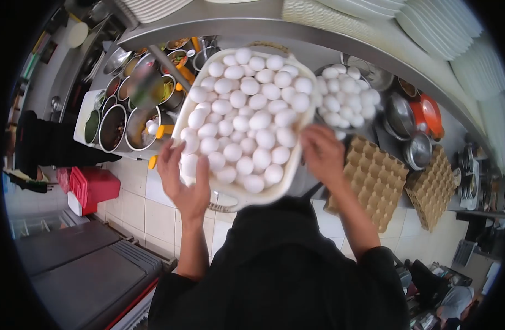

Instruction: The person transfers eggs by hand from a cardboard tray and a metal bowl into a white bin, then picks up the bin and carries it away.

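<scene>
A large white tub (238, 201) piled with white eggs (249, 118) sits in front of me, tilted in this view. At its lower left corner is my left hand (182, 179), thumb and fingers spread on either side of one egg (189, 165). Beside the tub's right rim, my right hand (322, 153) has its fingers curled together; I cannot tell what is in them. To the right of the tub, a round container heaped with more white eggs (348, 99) stands behind that hand.
Cardboard egg trays (376, 179) lie at the right, with another stack (433, 187) beyond. Metal bowls (418, 151) and an orange container (428, 115) stand behind them. Food pots (113, 127) line the left. A metal shelf (318, 34) with plates overhangs the back. A red cooler (95, 187) is on the floor.
</scene>
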